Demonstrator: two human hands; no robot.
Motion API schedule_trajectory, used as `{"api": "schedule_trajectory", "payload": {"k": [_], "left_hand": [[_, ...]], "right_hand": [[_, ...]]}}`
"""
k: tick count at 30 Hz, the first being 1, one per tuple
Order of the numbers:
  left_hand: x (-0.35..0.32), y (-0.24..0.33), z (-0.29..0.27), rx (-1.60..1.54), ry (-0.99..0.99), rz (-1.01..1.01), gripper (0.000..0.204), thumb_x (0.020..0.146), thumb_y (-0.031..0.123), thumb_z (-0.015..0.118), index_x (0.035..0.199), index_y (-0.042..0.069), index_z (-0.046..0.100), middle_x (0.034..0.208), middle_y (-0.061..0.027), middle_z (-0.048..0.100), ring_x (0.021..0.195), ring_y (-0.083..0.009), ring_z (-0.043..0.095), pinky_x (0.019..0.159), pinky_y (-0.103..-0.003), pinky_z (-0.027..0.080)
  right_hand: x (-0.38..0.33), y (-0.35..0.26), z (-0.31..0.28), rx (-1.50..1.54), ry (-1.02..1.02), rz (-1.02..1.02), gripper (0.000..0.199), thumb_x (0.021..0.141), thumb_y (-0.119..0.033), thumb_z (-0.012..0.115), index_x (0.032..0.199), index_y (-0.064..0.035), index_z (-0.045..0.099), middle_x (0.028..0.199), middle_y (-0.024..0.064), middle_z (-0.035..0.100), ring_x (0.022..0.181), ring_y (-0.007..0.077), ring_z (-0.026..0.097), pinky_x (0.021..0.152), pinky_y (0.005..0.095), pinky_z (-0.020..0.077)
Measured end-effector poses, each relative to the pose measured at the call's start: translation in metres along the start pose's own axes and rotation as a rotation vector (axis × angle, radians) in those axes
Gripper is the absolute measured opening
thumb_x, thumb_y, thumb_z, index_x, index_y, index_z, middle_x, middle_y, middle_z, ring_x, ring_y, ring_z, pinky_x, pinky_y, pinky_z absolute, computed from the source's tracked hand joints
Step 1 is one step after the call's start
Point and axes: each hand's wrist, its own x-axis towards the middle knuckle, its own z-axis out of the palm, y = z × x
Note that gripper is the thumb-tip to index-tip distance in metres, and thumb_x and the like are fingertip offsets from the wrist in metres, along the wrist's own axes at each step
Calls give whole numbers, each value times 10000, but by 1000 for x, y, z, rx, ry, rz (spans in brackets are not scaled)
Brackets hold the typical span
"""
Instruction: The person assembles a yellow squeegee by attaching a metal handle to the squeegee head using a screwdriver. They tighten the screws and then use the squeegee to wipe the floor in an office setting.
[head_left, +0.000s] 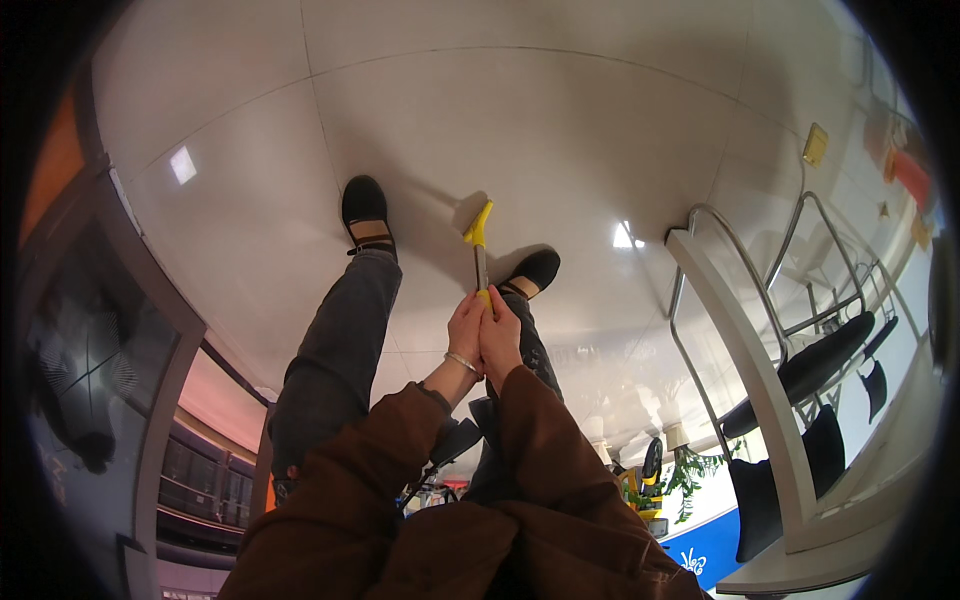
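Note:
Both of my hands are closed together around the handle of a yellow scraper-like tool (479, 226) with a slanted yellow head and a metal shaft. My left hand (464, 328), with a bracelet at its wrist, lies against my right hand (501, 334). Most of the yellow grip is hidden inside my fingers. The shaft points away from me, between my black shoes, and the head is over the pale tiled floor (560, 130). Whether the head touches the tiles I cannot tell.
At the left stands a dark-framed glossy panel (90, 370). On the right are a white table (745, 360) and chairs with bent metal legs and black seats (825, 370). Green plants (690, 480) are at the lower right. A yellow plate (815, 145) is set at the far right.

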Motion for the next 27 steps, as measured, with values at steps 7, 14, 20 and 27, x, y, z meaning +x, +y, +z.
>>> {"api": "schedule_trajectory", "payload": {"k": [7, 14, 20, 27], "left_hand": [[4, 7, -3, 39, -9, 7, 432, 945, 171, 568, 1337, 1, 505, 1138, -77, 615, 969, -160, 599, 839, -258, 502], [5, 13, -11, 15, 4, -1, 405, 929, 141, 584, 1306, -2, 540, 1098, -76, 630, 934, -152, 607, 820, -254, 512], [4, 17, -14, 17, -5, 6, 385, 931, 131, 577, 1293, 0, 555, 1094, -73, 630, 928, -156, 609, 813, -257, 517], [15, 13, -19, 61, -15, 21, 389, 925, 121, 573, 1292, -6, 555, 1088, -75, 631, 929, -160, 611, 807, -260, 516]], "right_hand": [[-1, 1, 6, 56, 6, -18, 432, 941, -88, 493, 1356, 30, 477, 1170, 177, 641, 1017, 178, 616, 857, 273, 476], [0, 12, 17, 32, 53, -80, 426, 938, -85, 498, 1346, 36, 484, 1155, 196, 644, 1015, 190, 622, 860, 278, 478], [-1, 15, 23, -17, 87, -105, 425, 939, -89, 500, 1343, 43, 483, 1141, 214, 647, 997, 199, 629, 844, 284, 485], [2, 15, 23, 28, 67, -80, 421, 941, -79, 488, 1343, 44, 484, 1128, 204, 650, 997, 190, 624, 841, 281, 484]]}}
